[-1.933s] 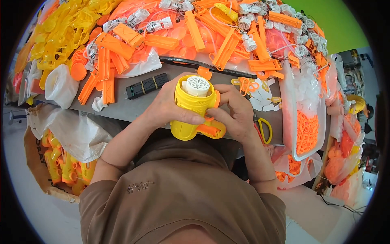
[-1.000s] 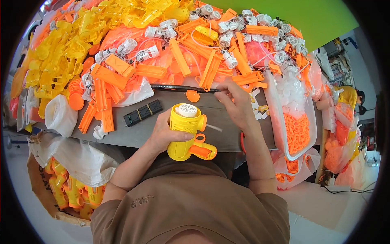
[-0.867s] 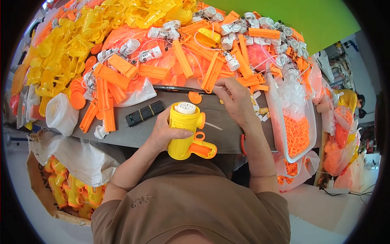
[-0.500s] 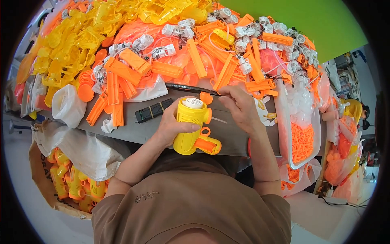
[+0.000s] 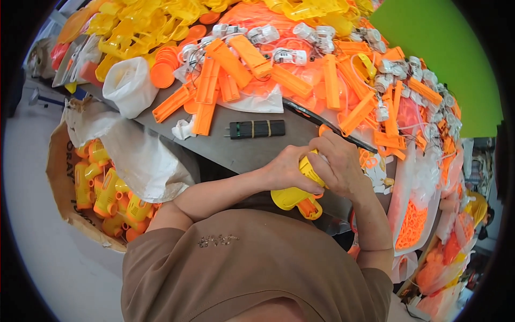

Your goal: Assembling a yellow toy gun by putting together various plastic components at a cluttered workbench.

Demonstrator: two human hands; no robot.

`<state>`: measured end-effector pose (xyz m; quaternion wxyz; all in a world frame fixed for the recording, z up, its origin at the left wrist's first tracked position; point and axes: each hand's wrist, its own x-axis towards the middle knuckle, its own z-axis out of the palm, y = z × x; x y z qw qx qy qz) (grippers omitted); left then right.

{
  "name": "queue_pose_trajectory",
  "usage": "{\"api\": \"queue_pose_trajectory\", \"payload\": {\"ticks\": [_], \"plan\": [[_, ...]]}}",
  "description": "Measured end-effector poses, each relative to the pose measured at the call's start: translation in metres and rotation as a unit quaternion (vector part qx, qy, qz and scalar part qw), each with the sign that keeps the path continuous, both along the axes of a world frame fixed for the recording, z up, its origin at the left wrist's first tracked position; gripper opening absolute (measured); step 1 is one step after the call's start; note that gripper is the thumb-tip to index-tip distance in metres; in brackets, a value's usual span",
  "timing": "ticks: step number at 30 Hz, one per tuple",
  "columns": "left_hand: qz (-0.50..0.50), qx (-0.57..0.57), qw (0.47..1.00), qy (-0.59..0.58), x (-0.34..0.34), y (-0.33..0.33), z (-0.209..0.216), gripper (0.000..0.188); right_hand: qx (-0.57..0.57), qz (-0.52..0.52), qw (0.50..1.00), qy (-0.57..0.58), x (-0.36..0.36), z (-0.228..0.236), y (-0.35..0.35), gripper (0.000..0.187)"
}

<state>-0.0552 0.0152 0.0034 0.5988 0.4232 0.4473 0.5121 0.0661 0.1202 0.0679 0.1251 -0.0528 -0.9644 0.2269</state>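
A yellow plastic toy body [image 5: 287, 198], with a rounded shell and an orange-lined handle [image 5: 309, 208], is held over the table's near edge. My left hand [image 5: 289, 169] wraps round its side, thumb lying across the front. My right hand [image 5: 340, 166] closes over the upper end, its bent fingers pressing there; they cover the white grille and orange spout. A small orange piece [image 5: 324, 129] shows just above the right fingers. Past the hands lies a long black strip [image 5: 327, 123]. A black block with bands round it [image 5: 257, 129] rests left of them.
Orange trays [image 5: 228, 63], white motor units [image 5: 289, 56] and yellow shells [image 5: 139, 33] are heaped across the table [image 5: 214, 144]. A bin of orange rings [image 5: 412, 228] stands right. A white bag [image 5: 129, 86] and a sack of yellow toy bodies [image 5: 64, 188] are left.
My view has turned, shifting the table leftward in it. My right hand has come down from the black strip onto the toy body's upper end. The body now tilts, its grille hidden.
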Motion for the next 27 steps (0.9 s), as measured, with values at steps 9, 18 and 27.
{"api": "queue_pose_trajectory", "payload": {"ticks": [9, 18, 27], "plan": [[0.011, -0.031, 0.997, -0.072, -0.007, 0.004, -0.010, 0.044, -0.057, -0.013, 0.998, -0.035, -0.016, -0.013, 0.013, 0.020], [-0.030, -0.037, 0.999, -0.027, -0.004, 0.004, -0.007, 0.046, -0.068, -0.045, 0.997, -0.012, 0.003, -0.025, 0.006, 0.020], [-0.040, -0.071, 0.991, -0.103, 0.009, 0.004, -0.009, 0.063, -0.165, -0.179, 0.969, 0.039, 0.072, -0.011, -0.001, 0.035]]}}
